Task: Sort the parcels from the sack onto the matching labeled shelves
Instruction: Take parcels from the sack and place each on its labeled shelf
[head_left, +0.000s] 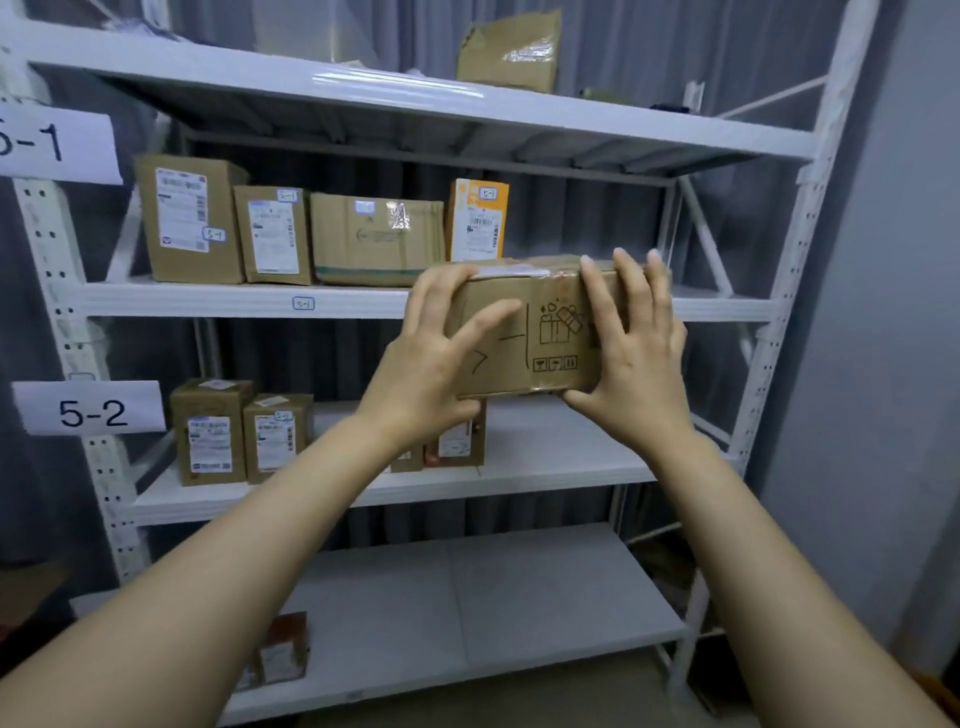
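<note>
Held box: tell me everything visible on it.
The box is oblong brown cardboard, held level in front of the 5-1 shelf, right of the orange parcel. Clear tape runs along its top edge, with a white label on top. The front shows a printed gift icon, three handling symbols and a handwritten mark, partly covered. The left hand grips its left end, the right hand its right end, fingers over the top. Whether it rests on the shelf is unclear.

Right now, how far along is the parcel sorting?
Done: four parcels stand on the 5-1 shelf, more on the 5-2 shelf. In hand: left hand and right hand hold a box before the 5-1 shelf. Left: setting it down; the sack is not visible.
</note>
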